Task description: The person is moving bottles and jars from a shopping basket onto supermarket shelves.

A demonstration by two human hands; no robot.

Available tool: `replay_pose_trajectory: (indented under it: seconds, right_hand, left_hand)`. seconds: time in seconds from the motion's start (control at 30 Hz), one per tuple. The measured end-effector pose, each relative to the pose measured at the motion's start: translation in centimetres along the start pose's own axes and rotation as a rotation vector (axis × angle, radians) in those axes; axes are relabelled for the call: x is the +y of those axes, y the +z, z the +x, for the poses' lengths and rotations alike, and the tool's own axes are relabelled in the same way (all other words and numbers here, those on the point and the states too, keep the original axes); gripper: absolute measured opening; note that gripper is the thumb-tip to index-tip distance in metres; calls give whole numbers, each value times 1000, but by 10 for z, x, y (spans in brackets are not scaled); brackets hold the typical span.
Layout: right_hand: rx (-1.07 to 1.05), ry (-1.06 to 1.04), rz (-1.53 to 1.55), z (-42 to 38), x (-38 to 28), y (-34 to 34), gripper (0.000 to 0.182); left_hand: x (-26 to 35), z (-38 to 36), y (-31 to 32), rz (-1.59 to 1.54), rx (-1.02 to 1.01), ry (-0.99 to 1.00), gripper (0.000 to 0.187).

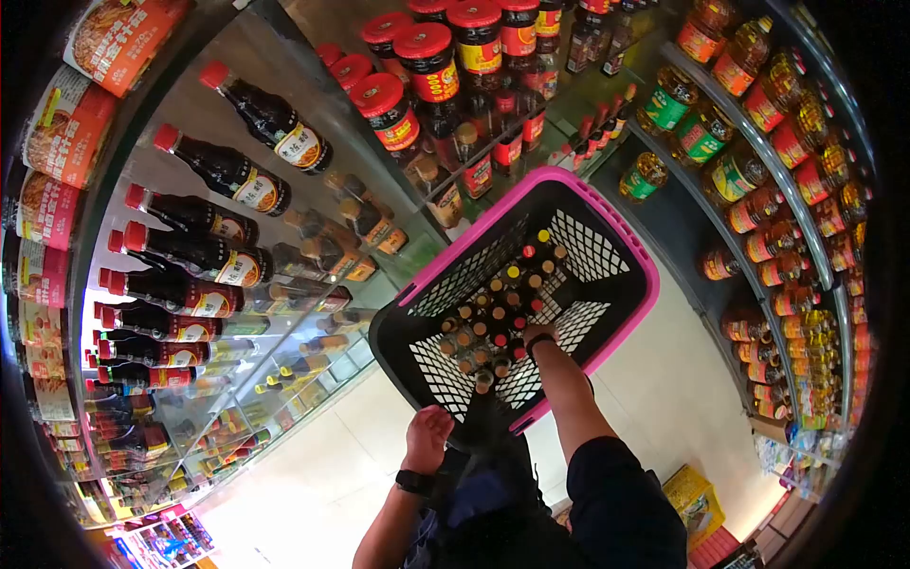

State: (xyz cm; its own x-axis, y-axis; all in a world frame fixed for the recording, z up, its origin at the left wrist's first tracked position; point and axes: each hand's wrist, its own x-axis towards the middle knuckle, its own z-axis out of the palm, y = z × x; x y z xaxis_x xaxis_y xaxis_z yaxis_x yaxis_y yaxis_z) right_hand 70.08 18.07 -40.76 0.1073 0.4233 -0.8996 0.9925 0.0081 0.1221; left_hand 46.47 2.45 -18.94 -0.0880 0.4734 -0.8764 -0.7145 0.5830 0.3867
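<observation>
Bottles (499,313) stand in the basket (646,275), beyond and left of the right hand (542,336), whose grip I cannot tell; the left hand (429,433), loosely curled, looks empty beside it

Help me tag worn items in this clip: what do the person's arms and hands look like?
No glove shows on the left hand or the right hand. A dark, watch-like band circles the left wrist; something thin and dark, too small to identify, crosses the right. A dark sleeve covers the right upper arm; the left forearm is bare.
</observation>
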Motion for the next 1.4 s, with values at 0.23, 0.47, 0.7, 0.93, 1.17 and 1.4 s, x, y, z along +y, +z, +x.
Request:
replay_pose_trajectory:
  seconds: [0.23, 0.47, 0.7, 0.93, 1.17, 1.4]
  right_hand:
    - [39, 20, 42, -1, 3, -9, 27]
    - [296, -188, -4, -23, 23, -9, 26]
    - [479, -317, 152, -105, 56, -54, 27]
    - [503, -449, 270, -224, 74, -119, 26]
    - [358, -726, 574, -305, 75, -163, 35]
    - [63, -670, 921, -379, 54, -183, 28]
  left_hand:
    - [-5, 14, 17, 86, -18, -71, 15]
    - [-26, 45, -2, 172, 15, -114, 9]
    - [-40, 50, 22, 197, 9, -125, 10]
    - [-60, 76, 34, 231, -183, -83, 14]
    - [-19, 11, 84, 414, -36, -61, 49]
    - [2, 0, 63, -16, -536, -202, 50]
